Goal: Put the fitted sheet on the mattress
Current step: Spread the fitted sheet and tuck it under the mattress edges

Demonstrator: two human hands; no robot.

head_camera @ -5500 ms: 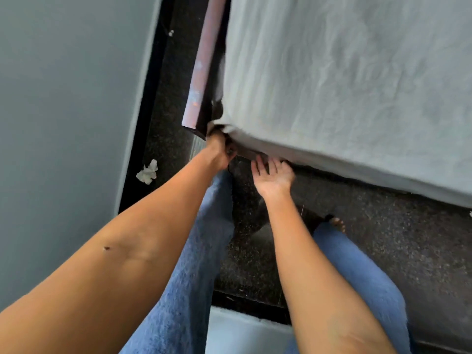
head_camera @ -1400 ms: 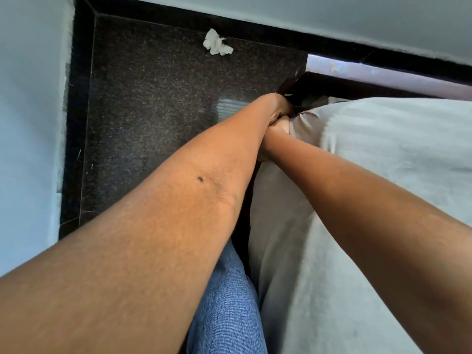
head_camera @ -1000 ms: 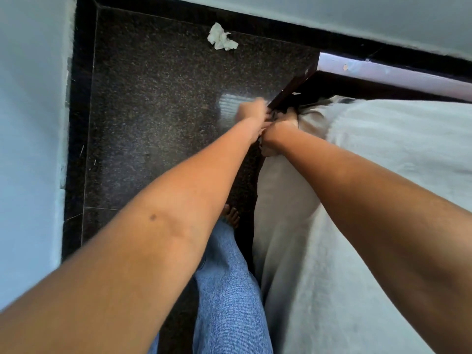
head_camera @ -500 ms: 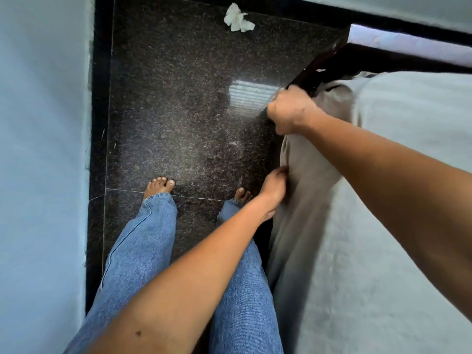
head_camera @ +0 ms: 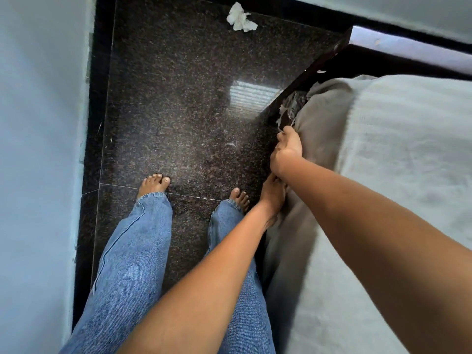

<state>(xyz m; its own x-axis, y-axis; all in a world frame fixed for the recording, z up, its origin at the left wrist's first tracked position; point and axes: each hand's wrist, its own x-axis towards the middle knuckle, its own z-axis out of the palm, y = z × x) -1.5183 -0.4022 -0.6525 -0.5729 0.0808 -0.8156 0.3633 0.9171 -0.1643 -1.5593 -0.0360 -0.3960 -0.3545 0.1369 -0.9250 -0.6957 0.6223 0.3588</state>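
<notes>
The pale grey fitted sheet covers the top of the mattress and hangs down its left side. My right hand grips the sheet's lower edge at the side of the mattress, just below the corner. My left hand sits right under it, fingers tucked in at the sheet's edge along the mattress side; its fingertips are hidden. The dark wooden bed frame shows at the corner, with some crumpled plastic between frame and mattress.
Dark speckled floor runs between the bed and a pale blue wall on the left. A crumpled white tissue lies near the far wall. My bare feet and jeans stand close beside the bed.
My right hand has slid down from the mattress corner along the side of the sheet. My left hand stays low at the sheet's edge, now just beneath the right.
</notes>
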